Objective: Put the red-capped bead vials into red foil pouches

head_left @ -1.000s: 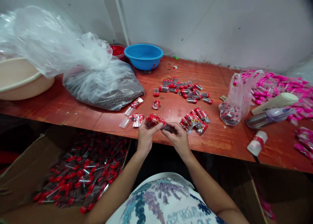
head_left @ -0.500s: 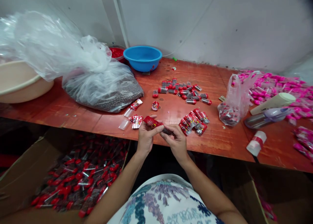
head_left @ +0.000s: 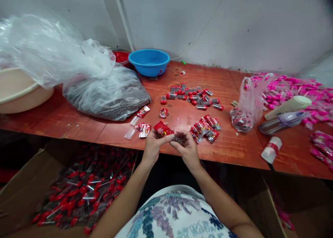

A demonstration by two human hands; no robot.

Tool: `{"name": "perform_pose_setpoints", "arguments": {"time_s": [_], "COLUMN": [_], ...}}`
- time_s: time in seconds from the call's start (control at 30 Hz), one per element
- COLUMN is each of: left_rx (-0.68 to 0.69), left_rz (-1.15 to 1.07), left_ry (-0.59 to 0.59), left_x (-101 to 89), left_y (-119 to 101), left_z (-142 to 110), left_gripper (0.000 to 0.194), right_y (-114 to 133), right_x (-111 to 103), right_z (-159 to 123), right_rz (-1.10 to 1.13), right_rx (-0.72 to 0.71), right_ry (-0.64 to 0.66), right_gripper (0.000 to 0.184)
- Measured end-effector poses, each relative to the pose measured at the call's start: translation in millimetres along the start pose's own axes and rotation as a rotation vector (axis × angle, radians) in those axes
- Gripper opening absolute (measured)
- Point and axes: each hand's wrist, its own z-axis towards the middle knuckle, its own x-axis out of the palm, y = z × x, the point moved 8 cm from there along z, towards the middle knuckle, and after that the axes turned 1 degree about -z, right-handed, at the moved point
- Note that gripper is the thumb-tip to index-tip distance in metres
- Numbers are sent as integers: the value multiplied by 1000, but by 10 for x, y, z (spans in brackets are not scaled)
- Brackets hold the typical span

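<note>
Just above the table's front edge, a small red printed packet (head_left: 163,129) is held between both hands. My left hand (head_left: 153,143) grips its red end, thumb on top. My right hand (head_left: 186,145) pinches the clear, dark-looking end, whose contents I cannot make out. Right of the hands lies a pile of similar red packets (head_left: 206,128). On the left are two more packets, one of them this red packet (head_left: 143,130), and clear empty tubes (head_left: 130,134). A round red-printed piece (head_left: 163,112) lies beyond the hands.
Several red-capped tubes (head_left: 194,96) lie behind, near a blue basin (head_left: 149,59). A big clear bag of dark beads (head_left: 111,96) stands left. A small plastic bag (head_left: 244,116), a bottle (head_left: 273,126) and pink-capped tubes (head_left: 291,87) are at right. Below left, a carton (head_left: 24,182) holds red-capped tubes.
The held packet has turned slightly, so more of its red printed face shows. Both hands keep hold of it. The whole view has shifted a little.
</note>
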Motion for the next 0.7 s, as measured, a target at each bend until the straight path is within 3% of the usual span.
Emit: {"name": "perform_pose_setpoints", "arguments": {"time_s": [0.13, 0.23, 0.43, 0.53, 0.7], "left_rx": [11, -34, -126, -143, -190], "left_rz": [53, 111, 70, 22, -7], "left_ry": [-37, -24, 9, 39, 62], "left_x": [-41, -6, 112, 172, 264], "left_y": [26, 148, 325, 389, 592], "left_z": [46, 51, 5, -23, -85], "left_gripper": [43, 38, 54, 54, 52], "right_y": [-40, -39, -134, -143, -132], "right_x": [3, -77, -262, -328, -505], "right_z": [12, 5, -14, -16, -16], "right_rz": [-112, -179, -81, -57, -189], "right_rx": [12, -37, -13, 6, -52], "right_ry": [145, 93, 30, 82, -6], "right_gripper": [29, 27, 49, 41, 26]}}
